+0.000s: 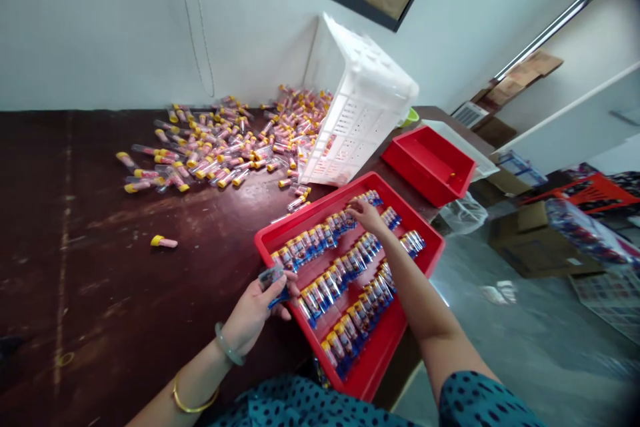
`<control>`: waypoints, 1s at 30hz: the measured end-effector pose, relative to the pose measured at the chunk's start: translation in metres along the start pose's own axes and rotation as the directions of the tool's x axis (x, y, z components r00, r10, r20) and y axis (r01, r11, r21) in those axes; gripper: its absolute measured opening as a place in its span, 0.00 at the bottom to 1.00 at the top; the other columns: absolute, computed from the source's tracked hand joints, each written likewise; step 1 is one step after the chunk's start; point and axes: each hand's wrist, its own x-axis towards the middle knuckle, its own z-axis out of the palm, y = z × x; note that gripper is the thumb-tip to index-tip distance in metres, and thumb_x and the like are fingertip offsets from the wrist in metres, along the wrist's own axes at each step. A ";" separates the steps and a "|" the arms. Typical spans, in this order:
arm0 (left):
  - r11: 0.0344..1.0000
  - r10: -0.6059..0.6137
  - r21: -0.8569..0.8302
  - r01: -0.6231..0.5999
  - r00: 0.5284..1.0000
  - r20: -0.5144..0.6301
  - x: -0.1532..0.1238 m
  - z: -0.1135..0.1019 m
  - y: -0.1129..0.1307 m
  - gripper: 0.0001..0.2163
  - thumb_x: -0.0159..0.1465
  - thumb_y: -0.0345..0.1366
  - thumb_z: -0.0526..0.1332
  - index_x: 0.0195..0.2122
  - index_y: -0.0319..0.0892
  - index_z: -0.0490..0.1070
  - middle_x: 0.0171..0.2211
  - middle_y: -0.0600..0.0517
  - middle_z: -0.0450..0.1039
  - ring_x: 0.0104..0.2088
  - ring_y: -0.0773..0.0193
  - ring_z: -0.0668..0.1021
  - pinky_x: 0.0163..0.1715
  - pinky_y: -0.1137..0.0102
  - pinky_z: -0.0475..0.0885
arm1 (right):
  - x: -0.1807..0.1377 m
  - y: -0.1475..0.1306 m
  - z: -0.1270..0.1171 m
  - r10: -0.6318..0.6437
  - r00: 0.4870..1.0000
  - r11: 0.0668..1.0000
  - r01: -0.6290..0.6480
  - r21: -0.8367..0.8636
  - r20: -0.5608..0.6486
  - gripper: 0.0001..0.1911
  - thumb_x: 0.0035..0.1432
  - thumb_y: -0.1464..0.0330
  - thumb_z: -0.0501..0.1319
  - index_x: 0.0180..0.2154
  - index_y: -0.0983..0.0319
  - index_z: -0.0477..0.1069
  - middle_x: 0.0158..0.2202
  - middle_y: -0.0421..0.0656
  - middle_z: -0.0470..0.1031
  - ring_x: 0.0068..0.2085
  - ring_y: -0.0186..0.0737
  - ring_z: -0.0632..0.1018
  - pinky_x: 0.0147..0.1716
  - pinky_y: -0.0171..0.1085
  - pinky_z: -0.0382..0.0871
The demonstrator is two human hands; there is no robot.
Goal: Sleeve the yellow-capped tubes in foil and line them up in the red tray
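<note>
My left hand (pixel 260 307), with a bangle and a bracelet on its arm, is at the near left corner of a red tray (pixel 435 260). Its thumb and fingers are closed on a small clear-and-blue plastic sleeve (pixel 271 277). Over the far row in the tray, my right hand (pixel 366 215) has its fingertips bent down at the tubes; what they pinch, if anything, is hidden. Yellow-capped tubes in blue printed sleeves (pixel 333 282) lie side by side in several rows inside the tray.
Loose yellow-capped tubes with pink contents (pixel 225 143) are heaped by the wall, beside a tipped white plastic basket (pixel 370 80). One tube (pixel 164 241) lies apart on the dark table (pixel 100 320). A smaller red bin (pixel 430 163) stands beyond the tray; cardboard boxes (pixel 530 240) are on the floor.
</note>
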 end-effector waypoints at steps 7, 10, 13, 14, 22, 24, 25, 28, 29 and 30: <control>0.999 0.026 -0.035 -0.029 0.996 -0.087 -0.008 -0.029 0.002 0.16 0.56 0.46 0.69 0.40 0.40 0.77 0.34 0.47 0.78 0.34 0.59 0.79 0.31 0.68 0.76 | 0.050 -0.054 0.054 -0.168 0.976 0.954 0.197 -0.224 0.141 0.13 0.63 0.69 0.55 0.46 0.65 0.74 0.46 0.51 0.78 0.47 0.43 0.77 0.50 0.40 0.68; 1.000 0.027 0.003 -0.027 0.995 -0.098 -0.007 -0.036 0.006 0.15 0.56 0.47 0.68 0.35 0.39 0.77 0.29 0.48 0.77 0.29 0.61 0.78 0.24 0.71 0.72 | 0.080 -0.090 0.093 -0.206 0.897 0.904 0.327 -0.276 0.391 0.11 0.54 0.76 0.62 0.40 0.63 0.77 0.39 0.45 0.81 0.41 0.39 0.79 0.42 0.32 0.69; 0.998 0.057 0.013 -0.056 0.991 -0.125 -0.010 -0.041 0.013 0.15 0.56 0.46 0.69 0.35 0.39 0.77 0.28 0.49 0.76 0.28 0.61 0.78 0.24 0.71 0.73 | 0.104 -0.116 0.131 -0.163 0.827 0.845 0.399 -0.356 0.538 0.10 0.44 0.80 0.66 0.33 0.66 0.77 0.31 0.46 0.80 0.35 0.40 0.79 0.36 0.31 0.68; 0.997 0.071 -0.002 -0.072 0.987 -0.141 -0.011 -0.044 0.015 0.15 0.56 0.46 0.69 0.36 0.39 0.77 0.29 0.49 0.77 0.30 0.60 0.78 0.27 0.70 0.74 | 0.109 -0.122 0.141 -0.157 0.815 0.826 0.418 -0.378 0.558 0.10 0.44 0.80 0.67 0.32 0.66 0.77 0.31 0.46 0.80 0.35 0.40 0.78 0.35 0.31 0.67; 0.987 0.145 -0.021 -0.160 0.935 -0.323 -0.012 -0.077 0.029 0.16 0.52 0.45 0.72 0.34 0.37 0.77 0.27 0.49 0.77 0.29 0.59 0.80 0.25 0.69 0.76 | 0.134 -0.143 0.147 -0.240 0.855 0.725 0.473 -0.500 0.460 0.13 0.57 0.77 0.56 0.44 0.68 0.72 0.49 0.57 0.73 0.44 0.45 0.77 0.42 0.36 0.67; 0.981 0.172 -0.025 -0.192 0.924 -0.341 -0.011 -0.082 0.033 0.17 0.51 0.44 0.73 0.35 0.37 0.77 0.27 0.50 0.77 0.29 0.60 0.80 0.27 0.70 0.76 | 0.133 -0.150 0.148 -0.263 0.846 0.723 0.491 -0.486 0.463 0.15 0.55 0.79 0.56 0.45 0.69 0.72 0.48 0.57 0.72 0.43 0.45 0.77 0.43 0.37 0.67; 0.978 0.179 -0.043 -0.206 0.924 -0.339 -0.011 -0.084 0.035 0.18 0.51 0.44 0.73 0.36 0.37 0.77 0.28 0.49 0.78 0.30 0.60 0.80 0.29 0.69 0.77 | 0.131 -0.155 0.149 -0.281 0.842 0.729 0.500 -0.469 0.461 0.16 0.56 0.78 0.56 0.47 0.69 0.71 0.48 0.57 0.72 0.43 0.45 0.77 0.43 0.37 0.66; 0.968 0.191 -0.087 -0.234 0.920 -0.343 -0.012 -0.090 0.038 0.19 0.51 0.45 0.73 0.37 0.37 0.77 0.29 0.49 0.78 0.32 0.60 0.81 0.33 0.67 0.79 | 0.109 -0.172 0.152 -0.369 0.822 0.763 0.535 -0.363 0.434 0.18 0.59 0.74 0.55 0.51 0.68 0.67 0.49 0.53 0.72 0.44 0.43 0.75 0.44 0.37 0.66; 0.968 0.194 -0.084 -0.238 0.915 -0.354 -0.012 -0.091 0.038 0.18 0.50 0.45 0.74 0.35 0.36 0.77 0.28 0.49 0.78 0.31 0.61 0.81 0.32 0.67 0.79 | 0.096 -0.178 0.152 -0.420 0.799 0.787 0.557 -0.266 0.430 0.16 0.59 0.73 0.55 0.50 0.67 0.68 0.47 0.50 0.72 0.42 0.41 0.74 0.43 0.37 0.66; 0.968 0.198 -0.074 -0.241 0.907 -0.372 -0.012 -0.091 0.037 0.18 0.49 0.43 0.74 0.34 0.36 0.77 0.27 0.49 0.78 0.30 0.61 0.81 0.30 0.68 0.79 | 0.080 -0.184 0.150 -0.479 0.765 0.804 0.579 -0.134 0.432 0.13 0.59 0.73 0.55 0.46 0.66 0.70 0.45 0.48 0.72 0.40 0.39 0.74 0.42 0.36 0.66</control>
